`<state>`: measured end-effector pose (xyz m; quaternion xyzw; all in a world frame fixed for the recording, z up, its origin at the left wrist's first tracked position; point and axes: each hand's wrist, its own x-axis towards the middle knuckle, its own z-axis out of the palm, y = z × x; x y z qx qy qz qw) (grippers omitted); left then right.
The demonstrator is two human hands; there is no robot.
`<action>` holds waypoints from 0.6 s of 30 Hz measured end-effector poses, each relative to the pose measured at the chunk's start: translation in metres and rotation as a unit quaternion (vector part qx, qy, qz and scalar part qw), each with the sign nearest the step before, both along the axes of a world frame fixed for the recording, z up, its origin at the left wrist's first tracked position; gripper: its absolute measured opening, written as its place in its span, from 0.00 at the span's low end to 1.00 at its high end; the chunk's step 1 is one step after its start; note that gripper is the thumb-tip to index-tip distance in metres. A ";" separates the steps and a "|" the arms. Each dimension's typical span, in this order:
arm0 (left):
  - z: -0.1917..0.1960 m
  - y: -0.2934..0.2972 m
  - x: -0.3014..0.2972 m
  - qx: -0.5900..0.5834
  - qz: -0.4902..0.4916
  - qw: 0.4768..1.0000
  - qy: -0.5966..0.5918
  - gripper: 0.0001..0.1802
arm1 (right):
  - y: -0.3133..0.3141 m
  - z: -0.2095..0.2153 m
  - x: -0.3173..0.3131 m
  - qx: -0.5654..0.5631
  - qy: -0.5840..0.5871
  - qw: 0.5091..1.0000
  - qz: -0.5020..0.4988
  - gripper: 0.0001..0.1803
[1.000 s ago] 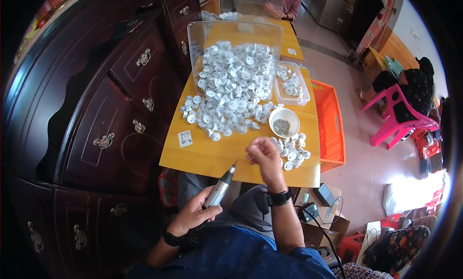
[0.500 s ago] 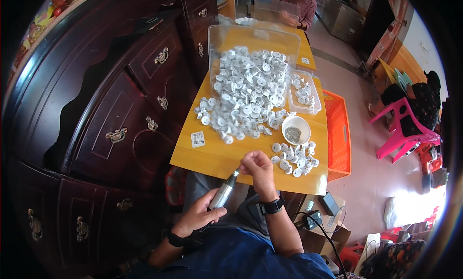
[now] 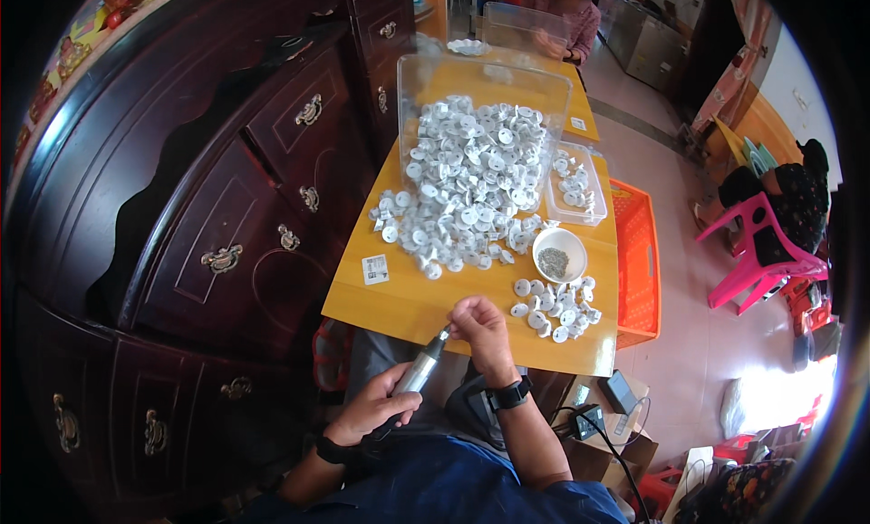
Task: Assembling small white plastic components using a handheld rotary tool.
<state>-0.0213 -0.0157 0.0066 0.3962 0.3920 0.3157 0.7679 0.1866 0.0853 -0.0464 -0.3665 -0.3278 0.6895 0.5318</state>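
Observation:
My left hand [image 3: 370, 408] is wrapped around the silver body of an electric screwdriver [image 3: 419, 373], which slants up toward the table edge. At its bit, my right hand [image 3: 482, 332] pinches with thumb and forefinger; whatever lies between them is too small to make out. Just beyond, on the yellow table [image 3: 421, 293], a white bowl [image 3: 546, 237] holds small metal screws [image 3: 554, 262]. Several round white plastic parts [image 3: 564, 314] lie loose to the right of my right hand. A big heap of similar parts [image 3: 476, 161] spills out of a large clear bin [image 3: 406, 87].
A small clear tray [image 3: 589, 218] with a few white parts sits beside the heap. An orange crate [image 3: 645, 261] stands right of the table, a dark wooden cabinet [image 3: 208, 207] left. One person [image 3: 580, 21] sits at the far table, another on a pink chair [image 3: 757, 243].
The view has shifted slightly, so the table sits a little lower in the picture. Both hands keep their places at the screwdriver, with the right fingers still pinched by the bit.

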 end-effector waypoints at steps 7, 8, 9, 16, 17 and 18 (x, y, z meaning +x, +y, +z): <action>0.002 0.003 0.001 0.016 0.015 1.000 0.018 0.26 | 0.000 -0.006 -0.010 -0.015 0.058 0.998 -0.019 0.04; 0.001 0.003 0.000 0.013 0.012 1.000 0.008 0.26 | -0.001 -0.005 -0.012 -0.011 0.063 0.998 -0.025 0.04; 0.001 0.002 0.000 0.012 0.012 1.000 0.008 0.26 | -0.002 -0.004 -0.012 -0.006 0.068 0.997 -0.032 0.04; -0.005 0.003 -0.002 0.007 0.031 0.999 0.004 0.33 | 0.001 -0.005 -0.014 -0.026 0.060 0.998 -0.003 0.07; -0.003 0.005 0.000 0.026 0.042 0.998 0.037 0.33 | 0.005 -0.005 -0.014 -0.027 0.044 0.999 -0.009 0.09; -0.001 0.005 -0.001 0.024 0.043 0.998 0.037 0.33 | 0.008 -0.004 -0.014 -0.028 0.029 0.999 -0.014 0.12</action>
